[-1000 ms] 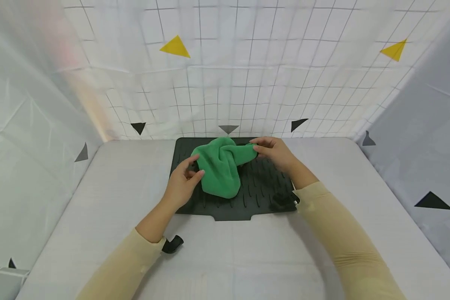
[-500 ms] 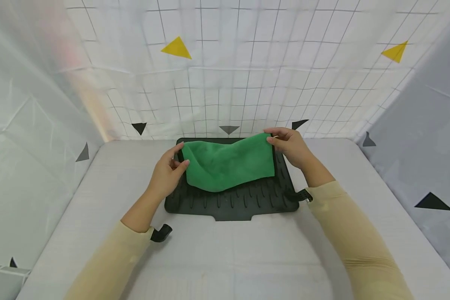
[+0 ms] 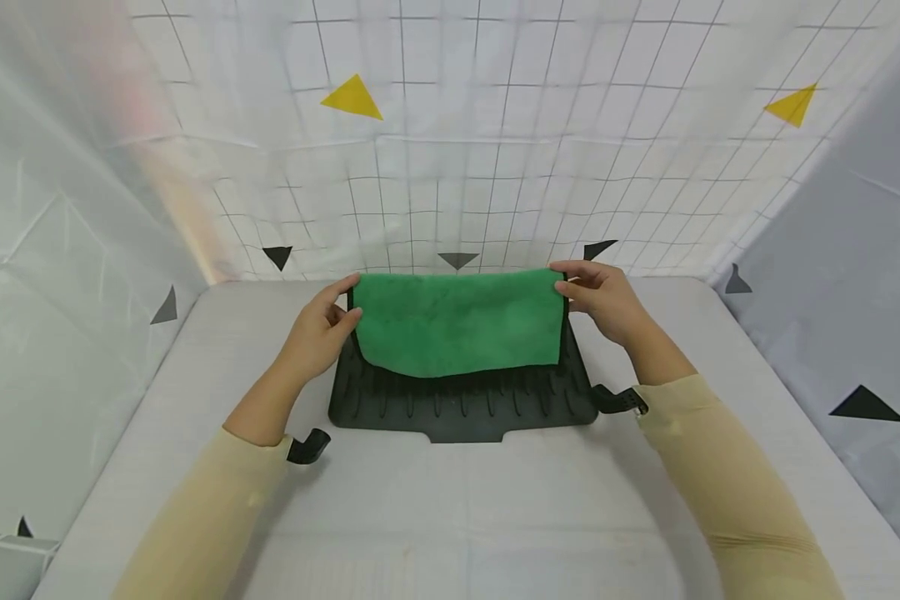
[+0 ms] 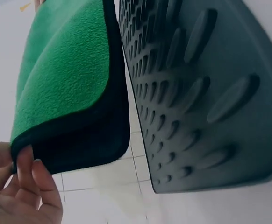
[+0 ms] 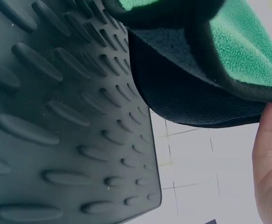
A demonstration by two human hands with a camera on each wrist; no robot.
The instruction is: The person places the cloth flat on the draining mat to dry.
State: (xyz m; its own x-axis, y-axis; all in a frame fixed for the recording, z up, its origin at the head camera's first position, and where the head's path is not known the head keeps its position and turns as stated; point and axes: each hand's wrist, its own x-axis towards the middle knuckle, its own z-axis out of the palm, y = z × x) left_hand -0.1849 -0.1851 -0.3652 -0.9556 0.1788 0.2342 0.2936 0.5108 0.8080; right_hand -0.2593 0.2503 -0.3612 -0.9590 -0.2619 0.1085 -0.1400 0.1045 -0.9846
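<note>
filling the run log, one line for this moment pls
left hand pinches cloth corner | right hand pinches other corner | cloth spread above mat

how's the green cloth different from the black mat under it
The green cloth is soft and fuzzy; the black mat is stiff, with raised ribs. The cloth hangs folded, pinched by the left hand and right hand; the mat lies flat on the table. Both look roughly rectangular.

Cloth (image 3: 457, 321): bright green fleece, dark, near-black edging and underside. Drying mat (image 3: 465, 404): matte black, rows of raised oval ribs. Worktop (image 3: 450, 508): plain pale grey. Backdrop (image 3: 450, 167): white with thin dark grid lines, yellow and black triangle markers. Sleeves (image 3: 727, 483): pale beige. Wrist straps (image 3: 307, 447): black.
</note>
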